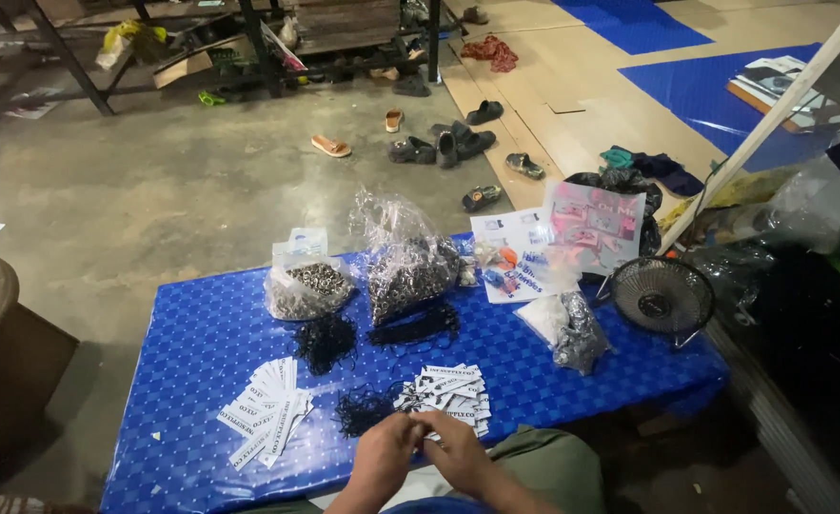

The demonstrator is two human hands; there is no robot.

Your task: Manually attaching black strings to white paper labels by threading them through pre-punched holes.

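White tags point(444, 392) lie heaped under my left hand point(385, 455) and right hand point(455, 449), fingers pinched together on one; clear bags of metal rings point(405, 266) stand beyond.

Sat on mat point(191, 333): two clear bags of metal rings, one point(307, 287) left of the other point(406, 266), both at 12 o'clock from hands. Lay just before them, two cord bundles point(325, 341) point(418, 326). Fanned at 9 o'clock from left hand point(385, 455): tag stack point(266, 411). Touched right hand point(456, 451) at its 12 o'clock: second tag pile point(446, 392), third cord bundle point(363, 411) beside it. Stood at 2 o'clock, off mat's corner: small fan point(663, 297). Scattered far behind on floor: sandals point(439, 145).
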